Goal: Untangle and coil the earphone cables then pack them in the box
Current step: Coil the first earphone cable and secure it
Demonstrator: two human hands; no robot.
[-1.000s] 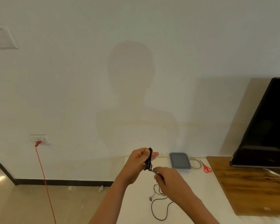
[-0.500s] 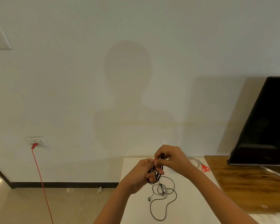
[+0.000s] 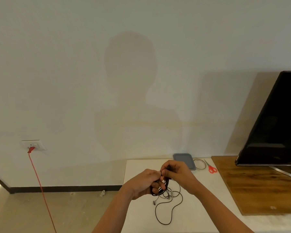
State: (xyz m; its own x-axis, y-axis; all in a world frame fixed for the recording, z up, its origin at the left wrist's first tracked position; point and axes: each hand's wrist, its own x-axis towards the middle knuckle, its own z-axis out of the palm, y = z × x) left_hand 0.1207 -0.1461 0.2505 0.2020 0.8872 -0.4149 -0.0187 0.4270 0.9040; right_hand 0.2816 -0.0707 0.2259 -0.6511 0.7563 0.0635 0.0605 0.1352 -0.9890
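The left hand [image 3: 144, 182] and the right hand [image 3: 176, 172] are both bare. The left forearm [image 3: 114, 214] and the right forearm [image 3: 217, 204] are bare as well, slim and uncovered along all the length that shows, down to the view's lower edge.

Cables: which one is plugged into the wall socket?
The red cable, hanging from the socket to the floor. The black earphone cable is gripped between the left hand and right hand.

Black earphone cable [image 3: 168, 207] on a white table [image 3: 188, 221]; grey box [image 3: 183, 159]; red-handled scissors [image 3: 211, 168]; brown wood-grain board [image 3: 259, 185]; red cord [image 3: 39, 182]; black television screen [image 3: 275, 123].
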